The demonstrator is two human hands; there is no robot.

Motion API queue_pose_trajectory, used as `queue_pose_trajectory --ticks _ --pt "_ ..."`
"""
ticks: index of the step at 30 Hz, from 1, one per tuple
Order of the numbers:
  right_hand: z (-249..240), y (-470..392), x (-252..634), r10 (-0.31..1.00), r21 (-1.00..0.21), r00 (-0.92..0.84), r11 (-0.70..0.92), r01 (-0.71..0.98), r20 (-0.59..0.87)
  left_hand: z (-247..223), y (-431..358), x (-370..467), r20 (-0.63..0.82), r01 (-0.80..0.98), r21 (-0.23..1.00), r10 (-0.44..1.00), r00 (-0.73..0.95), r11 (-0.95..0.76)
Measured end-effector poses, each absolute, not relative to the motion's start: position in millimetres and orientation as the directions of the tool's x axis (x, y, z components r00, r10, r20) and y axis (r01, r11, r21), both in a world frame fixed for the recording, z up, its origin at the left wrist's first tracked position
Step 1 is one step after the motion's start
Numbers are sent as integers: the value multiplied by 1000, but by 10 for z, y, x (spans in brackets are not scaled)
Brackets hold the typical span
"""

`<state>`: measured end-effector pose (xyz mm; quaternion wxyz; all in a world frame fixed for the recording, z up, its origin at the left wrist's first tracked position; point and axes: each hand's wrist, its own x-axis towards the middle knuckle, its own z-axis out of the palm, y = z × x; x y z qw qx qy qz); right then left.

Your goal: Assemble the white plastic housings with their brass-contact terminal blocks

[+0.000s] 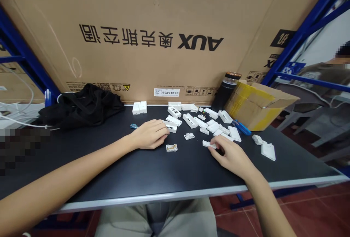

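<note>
My left hand rests on the black tabletop, its curled fingers at the near-left end of a white rectangular housing; whether they grip it is unclear. My right hand pinches a small white plastic part between thumb and fingers, low over the table. Between the hands lie a small white piece with brass-coloured metal bits and another small white piece. Several white housings and flat covers are scattered behind, among them an open housing and a flat cover.
Two white boxes stand near a black cloth bag at the back left. A blue-handled tool, a black bottle and a taped carton are at the right. A large cardboard panel rises behind; a person sits far right.
</note>
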<state>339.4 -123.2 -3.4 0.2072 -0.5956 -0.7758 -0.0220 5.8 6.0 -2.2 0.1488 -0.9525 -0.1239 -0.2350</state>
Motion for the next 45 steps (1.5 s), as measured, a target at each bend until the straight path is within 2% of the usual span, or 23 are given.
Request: queue_pose_trajectory --ticks 4,7,15,22,30,45 --pt "-67 -1218 3424 909 -252 -223 322 913 353 -62 58 54 483 278 -209 148 863 -938" --pt "-76 -1197 3432 902 -262 -243 347 900 357 -60 73 46 478 318 -179 200 855 -931" --pt "-80 -1180 3370 873 -135 -247 329 934 420 -39 97 10 458 464 -86 378 804 -882" --pt "-91 -1185 3377 904 -142 -254 318 937 344 -57 135 -25 463 535 -52 454 761 -843" --pt "-153 -1158 3400 902 -125 -230 292 948 365 -41 161 -89 463 661 -23 578 672 -750" --pt "-101 -1161 3332 931 -155 -186 243 958 313 -63 196 -103 476 622 12 552 685 -783"
